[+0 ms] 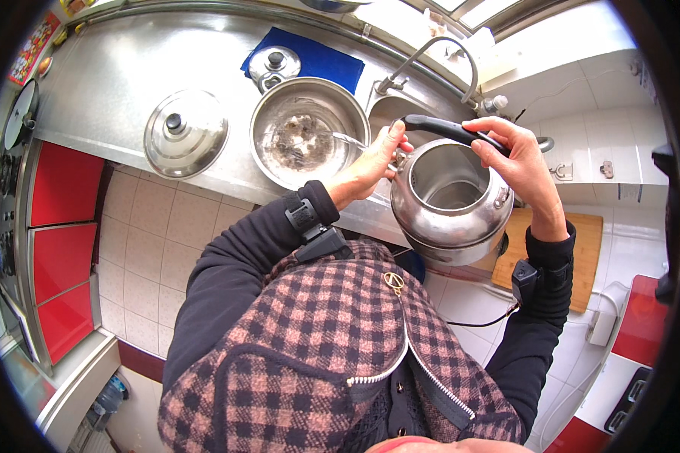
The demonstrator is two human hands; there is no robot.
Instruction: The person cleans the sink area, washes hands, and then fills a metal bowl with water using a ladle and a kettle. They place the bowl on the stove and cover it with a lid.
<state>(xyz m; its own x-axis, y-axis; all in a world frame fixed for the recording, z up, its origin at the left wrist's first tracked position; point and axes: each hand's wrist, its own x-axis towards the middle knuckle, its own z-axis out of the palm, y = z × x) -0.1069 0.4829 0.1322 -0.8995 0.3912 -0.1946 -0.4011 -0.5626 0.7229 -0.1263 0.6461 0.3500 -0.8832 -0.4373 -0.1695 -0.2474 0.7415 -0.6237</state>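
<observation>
A lidless stainless-steel kettle (450, 226) is held up at the counter's front edge, its round mouth towards me. My right hand (513, 150) grips the right part of its black handle (439, 125). At the handle's left end, my left hand (371, 167) has its thumb on top and fingers curled by the spout side. The spout is mostly hidden behind that hand. A clear stream (345, 139), seemingly water, runs from there into a wide steel pot (263, 141). The bottom inside the pot looks dark and mottled.
A large domed lid (195, 147) lies left of the pot on the steel counter (107, 85). Behind the pot, a smaller lid (286, 63) rests on a blue cloth (334, 62). The sink (391, 110) has a curved faucet (425, 48). At right is a wooden board (572, 255).
</observation>
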